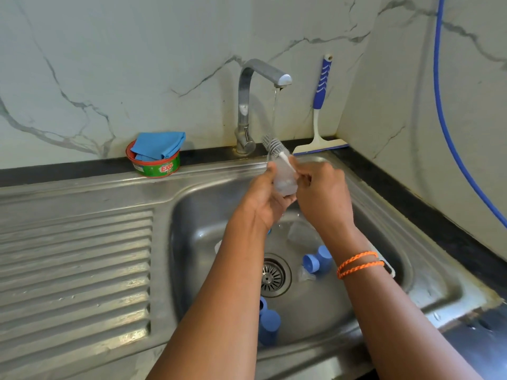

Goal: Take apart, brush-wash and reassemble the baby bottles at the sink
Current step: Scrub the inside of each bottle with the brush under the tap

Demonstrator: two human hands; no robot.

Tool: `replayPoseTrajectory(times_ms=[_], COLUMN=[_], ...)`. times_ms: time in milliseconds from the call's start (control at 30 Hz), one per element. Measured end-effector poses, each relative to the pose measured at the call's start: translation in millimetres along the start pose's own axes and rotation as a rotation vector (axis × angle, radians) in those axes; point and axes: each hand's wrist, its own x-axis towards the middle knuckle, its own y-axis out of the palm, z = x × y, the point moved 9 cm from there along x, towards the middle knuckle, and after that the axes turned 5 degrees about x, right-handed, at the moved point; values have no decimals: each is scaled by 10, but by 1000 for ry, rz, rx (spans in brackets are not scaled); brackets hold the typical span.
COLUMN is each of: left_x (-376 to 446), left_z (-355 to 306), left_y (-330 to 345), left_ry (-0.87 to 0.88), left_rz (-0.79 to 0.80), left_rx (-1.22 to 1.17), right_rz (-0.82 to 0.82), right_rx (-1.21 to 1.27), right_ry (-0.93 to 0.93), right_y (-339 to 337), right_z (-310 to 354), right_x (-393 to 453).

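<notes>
Over the sink basin [192, 215], my left hand [264, 200] grips a clear baby bottle body [285, 182] held under the running tap [248, 105]. My right hand [321, 193] pinches the white handle of a grey-bristled bottle brush [274, 148], whose head sticks up above the bottle's mouth. Down in the basin lie two blue caps [318, 260], a taller blue cap [269, 323] near the front, and another clear bottle body [301, 231], partly hidden by my right arm.
A round dish-soap tub [155, 167] with a blue cloth [159, 145] on it sits on the ledge at the left of the tap. A blue-handled squeegee [319, 111] leans in the corner. The ribbed drainboard [74, 270] lies left; the drain strainer [273, 275] is mid-basin.
</notes>
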Motion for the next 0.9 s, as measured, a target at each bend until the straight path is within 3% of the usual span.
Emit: replayPoseTrajectory(times_ms=[200, 367, 467, 633, 767, 900], left_x=[124, 67, 37, 43, 53, 27], left_z=[-80, -174, -192, -137, -160, -294], left_y=[-286, -479, -458, -306, -288, -298], left_ry=[59, 135, 161, 118, 113, 221], left_rz=[-239, -352, -314, -248, -185, -172], left_rx=[-315, -403, -294, 4, -29, -92], right_rz=[152, 242, 220, 50, 30, 163], right_rx=[20, 20, 36, -27, -4, 80], right_ry=[25, 34, 14, 71, 58, 55], right_y=[76, 2, -50, -10, 71, 83], right_z=[-44, -82, -109, -151, -99, -104], right_x=[-105, -136, -130, -39, -11, -27])
